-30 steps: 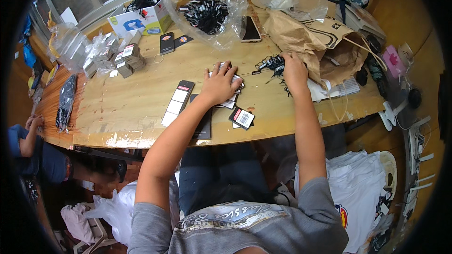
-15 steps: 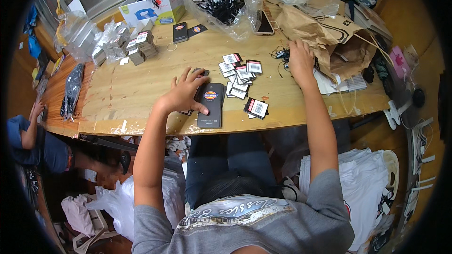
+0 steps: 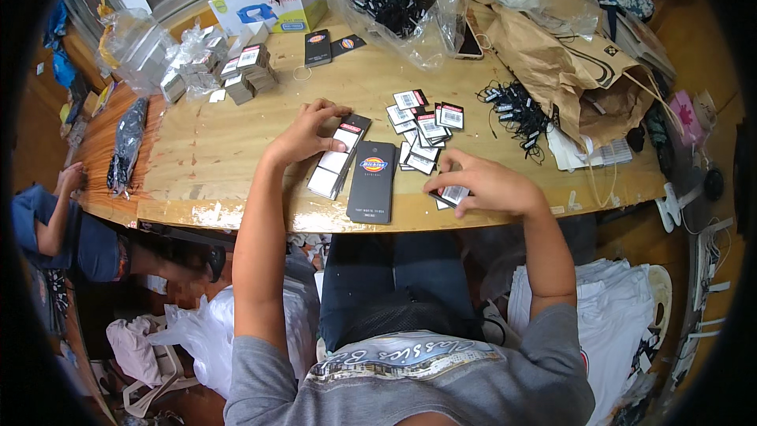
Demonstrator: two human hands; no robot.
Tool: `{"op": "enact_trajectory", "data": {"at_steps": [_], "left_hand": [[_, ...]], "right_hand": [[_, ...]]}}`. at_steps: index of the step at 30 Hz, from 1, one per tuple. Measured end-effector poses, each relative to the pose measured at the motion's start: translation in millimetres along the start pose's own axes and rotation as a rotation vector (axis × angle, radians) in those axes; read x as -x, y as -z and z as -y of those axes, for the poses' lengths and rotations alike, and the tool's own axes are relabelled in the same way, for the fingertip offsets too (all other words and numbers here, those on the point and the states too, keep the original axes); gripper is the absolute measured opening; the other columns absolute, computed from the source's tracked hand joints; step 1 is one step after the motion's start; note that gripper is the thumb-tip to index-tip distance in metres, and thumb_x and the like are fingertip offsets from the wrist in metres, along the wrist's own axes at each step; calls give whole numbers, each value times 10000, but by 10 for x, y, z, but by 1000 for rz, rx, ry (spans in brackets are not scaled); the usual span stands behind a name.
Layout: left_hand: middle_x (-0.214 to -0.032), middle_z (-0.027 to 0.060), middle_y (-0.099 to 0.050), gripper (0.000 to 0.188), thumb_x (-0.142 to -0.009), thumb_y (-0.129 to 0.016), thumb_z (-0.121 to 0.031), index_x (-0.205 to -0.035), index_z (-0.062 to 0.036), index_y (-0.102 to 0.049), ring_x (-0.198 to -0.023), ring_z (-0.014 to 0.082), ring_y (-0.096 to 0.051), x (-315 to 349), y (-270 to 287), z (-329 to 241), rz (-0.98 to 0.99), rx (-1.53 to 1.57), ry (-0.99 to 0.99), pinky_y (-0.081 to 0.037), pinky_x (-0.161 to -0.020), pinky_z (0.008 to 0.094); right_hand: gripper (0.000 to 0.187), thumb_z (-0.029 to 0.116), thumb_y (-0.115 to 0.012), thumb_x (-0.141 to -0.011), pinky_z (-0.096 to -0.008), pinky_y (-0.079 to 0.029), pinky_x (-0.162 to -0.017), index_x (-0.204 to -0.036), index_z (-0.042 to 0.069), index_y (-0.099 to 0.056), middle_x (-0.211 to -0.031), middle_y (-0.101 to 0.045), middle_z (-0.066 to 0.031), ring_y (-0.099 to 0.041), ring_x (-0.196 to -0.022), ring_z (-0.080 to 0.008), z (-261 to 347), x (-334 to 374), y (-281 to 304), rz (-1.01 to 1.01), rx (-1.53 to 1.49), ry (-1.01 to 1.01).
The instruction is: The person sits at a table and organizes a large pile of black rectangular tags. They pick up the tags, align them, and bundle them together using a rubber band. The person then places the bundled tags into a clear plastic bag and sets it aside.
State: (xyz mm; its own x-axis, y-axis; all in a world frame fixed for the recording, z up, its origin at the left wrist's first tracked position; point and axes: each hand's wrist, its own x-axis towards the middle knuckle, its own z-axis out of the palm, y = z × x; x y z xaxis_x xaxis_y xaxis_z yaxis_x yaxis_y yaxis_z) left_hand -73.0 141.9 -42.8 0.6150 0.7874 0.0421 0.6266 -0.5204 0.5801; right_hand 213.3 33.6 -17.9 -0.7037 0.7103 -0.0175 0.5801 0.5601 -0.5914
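My left hand [image 3: 311,132] grips a stack of long hang tags [image 3: 332,169], thumb on its face and fingers at the far end. White labels with a red band show on that stack. A dark long hang tag [image 3: 371,189] with a coloured oval emblem lies face up just right of it, near the table's front edge. My right hand [image 3: 497,185] is bent over a few small barcode cards [image 3: 453,193], thumb and forefinger apart on either side of them. Behind it lies a loose pile of similar small cards [image 3: 426,128].
Black tag strings [image 3: 516,114] lie beside a brown paper bag [image 3: 587,71] at right. At the back stand a clear bag of strings [image 3: 390,4], a white box [image 3: 272,12] and bundled card stacks [image 3: 251,71]. Another person's arm [image 3: 57,217] shows at far left.
My right hand has left the black strings and come nearer, over the small cards. My left hand has moved off the dark tag, onto the white-labelled stack. The view has shifted slightly.
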Motion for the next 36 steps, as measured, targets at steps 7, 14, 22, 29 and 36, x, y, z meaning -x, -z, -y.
{"op": "enact_trajectory", "data": {"at_steps": [7,14,22,29,36], "left_hand": [[-819,52,-466,562,-547,-708,-102,-1045,-37,-455,-775,152,-440,89,-81,167,-156,334,107,-373,-706,251],[-588,-11,-418,492,-524,-712,-30,-967,-1,-502,-551,86,-412,118,-106,83,-398,301,183,-366,-514,216],[-696,16,-519,133,-759,-535,-67,-848,-30,-444,-654,108,-533,113,-55,66,-571,926,151,-434,-552,223],[-795,52,-572,139,-787,-478,-36,-918,5,-496,-673,50,-489,228,58,-574,-610,748,3,-383,-593,168],[-763,67,-585,173,-759,-524,-31,-905,62,-516,-677,69,-525,71,-292,-1055,-538,928,-2,-416,-604,179]], "right_hand": [[446,163,-681,-543,-300,-389,-701,-963,94,-548,-865,-452,-92,-468,-831,-228,85,-233,-18,-303,138,-207],[504,257,-718,-486,-319,-393,-738,-884,-5,-552,-860,-506,-115,-491,-829,-250,167,-937,-273,-348,243,-180],[317,130,-696,-556,-277,-432,-540,-786,-26,-543,-707,-556,-102,-540,-624,-191,50,-1074,-239,-439,-146,-202],[118,37,-590,-688,-165,-399,-416,-770,-40,-554,-609,-559,-47,-496,-472,-63,152,-971,150,-568,-760,-94],[105,82,-574,-716,-170,-405,-432,-752,-16,-584,-619,-564,-38,-497,-476,-64,101,-745,345,-593,-707,-71]]}}
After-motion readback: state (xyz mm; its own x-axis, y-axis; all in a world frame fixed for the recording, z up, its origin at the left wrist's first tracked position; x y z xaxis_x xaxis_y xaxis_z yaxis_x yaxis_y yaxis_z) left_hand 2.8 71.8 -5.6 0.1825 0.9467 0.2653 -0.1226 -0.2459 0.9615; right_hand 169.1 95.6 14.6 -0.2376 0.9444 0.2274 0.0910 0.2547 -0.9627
